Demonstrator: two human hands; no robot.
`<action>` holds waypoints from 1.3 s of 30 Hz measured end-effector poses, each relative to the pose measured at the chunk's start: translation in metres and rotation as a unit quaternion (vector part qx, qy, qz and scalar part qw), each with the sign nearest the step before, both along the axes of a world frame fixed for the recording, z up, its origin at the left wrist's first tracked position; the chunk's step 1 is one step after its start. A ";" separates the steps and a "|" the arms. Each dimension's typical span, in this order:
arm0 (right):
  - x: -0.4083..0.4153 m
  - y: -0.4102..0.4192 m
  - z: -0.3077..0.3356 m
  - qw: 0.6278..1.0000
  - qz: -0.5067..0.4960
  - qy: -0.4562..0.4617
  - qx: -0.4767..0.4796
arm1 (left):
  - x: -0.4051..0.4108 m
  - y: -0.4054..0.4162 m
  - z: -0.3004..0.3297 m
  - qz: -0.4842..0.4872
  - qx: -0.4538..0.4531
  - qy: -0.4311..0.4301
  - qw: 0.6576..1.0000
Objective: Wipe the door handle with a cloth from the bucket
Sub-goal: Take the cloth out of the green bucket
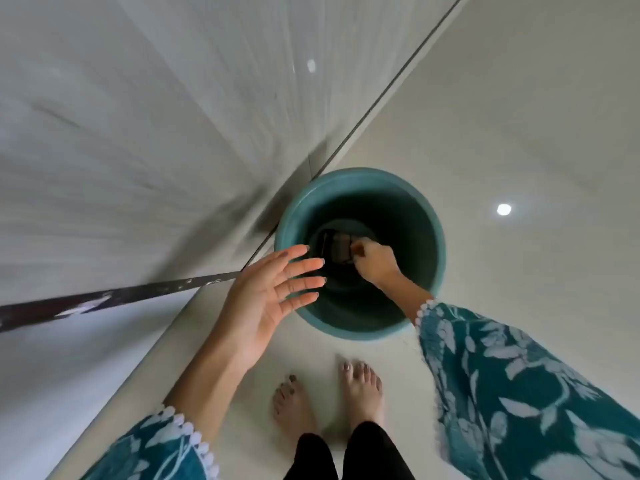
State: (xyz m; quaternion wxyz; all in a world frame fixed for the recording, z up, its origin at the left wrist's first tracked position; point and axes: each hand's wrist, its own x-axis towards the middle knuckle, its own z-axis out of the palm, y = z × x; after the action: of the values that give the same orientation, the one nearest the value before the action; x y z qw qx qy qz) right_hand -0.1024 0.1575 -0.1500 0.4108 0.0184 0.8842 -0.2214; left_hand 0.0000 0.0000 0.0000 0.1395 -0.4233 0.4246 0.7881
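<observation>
A teal bucket [429, 216] stands on the pale floor right in front of my bare feet. At its bottom lies a dark folded cloth [335, 250]. My right hand [375, 259] reaches deep into the bucket, and its fingertips pinch the cloth's right edge. My left hand [268, 301] hovers over the bucket's left rim, palm up and fingers spread, holding nothing. The door handle is not in view.
A pale grey door or wall panel [145, 140] rises on the left, its dark bottom edge [114, 299] running to the bucket. A dark floor seam [391, 88] runs diagonally up to the right. My bare feet [329, 393] stand just behind the bucket.
</observation>
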 end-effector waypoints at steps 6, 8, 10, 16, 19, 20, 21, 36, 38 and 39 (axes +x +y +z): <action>-0.018 -0.034 -0.101 0.993 0.083 0.008 0.085 | -0.016 -0.012 -0.073 -0.022 -0.010 0.031 0.999; -0.021 -0.042 -0.127 0.987 0.095 0.050 0.121 | -0.022 -0.016 -0.086 -0.022 -0.013 0.032 0.999; -0.019 -0.041 -0.136 0.983 0.093 0.054 0.152 | -0.024 -0.018 -0.092 -0.034 -0.019 0.036 0.999; -0.016 -0.035 -0.119 0.980 0.107 0.025 0.167 | -0.028 -0.023 -0.086 -0.035 -0.042 0.019 0.998; -0.013 -0.026 -0.059 0.996 0.046 -0.012 0.078 | -0.026 -0.022 -0.050 -0.039 -0.048 0.008 0.998; -0.014 -0.023 -0.022 0.998 0.030 -0.028 0.046 | -0.026 -0.021 -0.022 -0.042 -0.049 0.005 0.998; -0.011 -0.020 -0.009 0.999 0.024 -0.036 0.021 | -0.024 -0.020 -0.020 -0.040 -0.052 -0.001 0.998; 0.031 -0.027 0.538 0.940 0.265 0.012 -0.214 | 0.063 -0.005 0.379 -0.065 -0.377 0.075 0.921; 0.066 -0.054 0.590 0.900 0.373 0.020 -0.226 | 0.112 -0.015 0.427 -0.095 -0.405 0.059 0.907; 0.064 -0.058 0.595 0.895 0.386 0.030 -0.221 | 0.110 -0.016 0.427 -0.137 -0.401 0.050 0.905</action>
State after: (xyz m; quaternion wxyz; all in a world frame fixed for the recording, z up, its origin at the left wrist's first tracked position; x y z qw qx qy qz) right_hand -0.0382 0.0999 0.4449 0.4311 -0.4220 0.7618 -0.2362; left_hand 0.1105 -0.0161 0.4272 0.0429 -0.3414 0.7646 0.5450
